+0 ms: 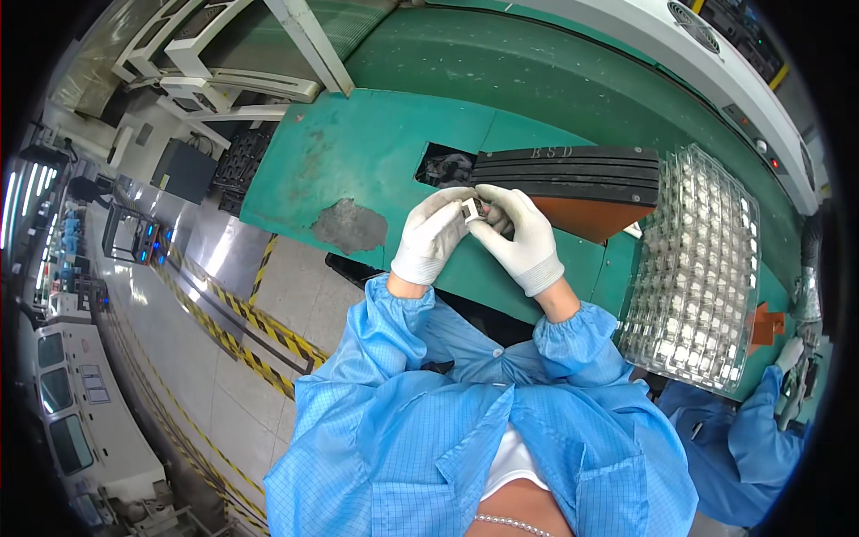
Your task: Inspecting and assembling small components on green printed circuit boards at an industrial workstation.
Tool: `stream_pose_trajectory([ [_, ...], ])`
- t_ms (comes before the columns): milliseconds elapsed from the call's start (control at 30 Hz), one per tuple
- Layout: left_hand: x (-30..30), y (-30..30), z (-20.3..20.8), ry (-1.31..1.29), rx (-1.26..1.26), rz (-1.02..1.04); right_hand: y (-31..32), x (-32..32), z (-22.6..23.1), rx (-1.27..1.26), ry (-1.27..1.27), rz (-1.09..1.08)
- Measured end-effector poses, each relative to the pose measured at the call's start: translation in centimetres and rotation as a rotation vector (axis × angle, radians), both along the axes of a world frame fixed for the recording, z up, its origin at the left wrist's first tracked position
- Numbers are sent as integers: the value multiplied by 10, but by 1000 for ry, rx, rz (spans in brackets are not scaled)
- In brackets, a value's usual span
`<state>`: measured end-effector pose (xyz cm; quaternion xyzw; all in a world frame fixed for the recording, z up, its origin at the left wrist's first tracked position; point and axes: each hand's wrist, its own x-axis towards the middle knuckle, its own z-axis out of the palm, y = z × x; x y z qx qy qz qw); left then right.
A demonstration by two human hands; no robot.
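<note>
Both my hands wear white gloves and meet over the green bench. A small white rectangular part [471, 211] with a dark middle is pinched between their fingertips. My left hand [429, 234] closes on the part's left side. From the right, my right hand [522, 240] grips it with thumb and curled fingers, which partly hide it. Just beyond my hands is a dark rectangular opening [445, 166] in the bench top, with crumpled material in it. A long black layered block [573, 172] with an orange-brown side lies right of the opening.
At the right stand stacked clear plastic trays [693, 268] with several white parts in their pockets. The green bench top [331, 161] has a worn grey patch [349, 225]. A white machine frame [309, 45] rises behind. At lower right a co-worker's blue sleeve [761, 421] and gloved hand show.
</note>
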<state>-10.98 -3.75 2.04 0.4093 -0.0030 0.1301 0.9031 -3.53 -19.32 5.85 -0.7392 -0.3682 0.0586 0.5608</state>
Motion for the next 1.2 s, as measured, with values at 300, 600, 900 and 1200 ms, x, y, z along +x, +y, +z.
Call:
stream_pose_trajectory([
  [300, 1, 4, 3, 38, -8, -22, 3, 3, -3, 12, -90, 13],
  [600, 2, -2, 1, 120, 146, 36, 1, 5, -4, 66, -179, -39],
  [900, -5, -4, 1, -28, 331, 121, -5, 1, 3, -75, 276, -22],
  [1200, -5, -13, 5, 2, 574, 86, 2, 2, -13, 75, 258, -1],
])
